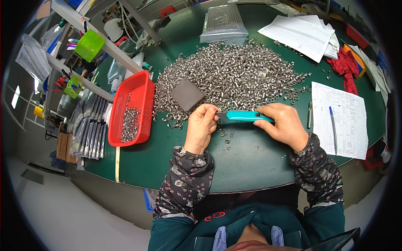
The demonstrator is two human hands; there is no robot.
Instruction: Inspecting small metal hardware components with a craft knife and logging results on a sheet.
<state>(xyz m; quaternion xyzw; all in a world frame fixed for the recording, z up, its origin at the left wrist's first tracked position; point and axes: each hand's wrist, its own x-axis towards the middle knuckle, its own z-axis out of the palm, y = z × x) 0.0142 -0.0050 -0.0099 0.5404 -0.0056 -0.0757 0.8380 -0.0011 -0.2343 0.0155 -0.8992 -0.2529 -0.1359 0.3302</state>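
My right hand [285, 124] grips a teal utility knife [243, 116] by its handle, thumb below and fingers above. The knife lies level over the table, its dark blade pointing left at my left hand [202, 125]. There the thumb and fingers are pinched together at the blade's tip; whatever small piece sits between them is too hidden to name. Beyond both hands spreads a large heap of small shiny metal rings [238, 75]. A dark grey square block [187, 94] rests on the heap's near left side. Several loose rings [227, 142] lie below the knife.
To the left, a red plastic basket [147, 104] holds more metal rings. Printed sheets [351, 121] with a blue pen [333, 129] lie at right, beside a slim metal rod [309, 115]. Farther back are a bagged stack [224, 25], papers [295, 35] and a red cloth [344, 67].
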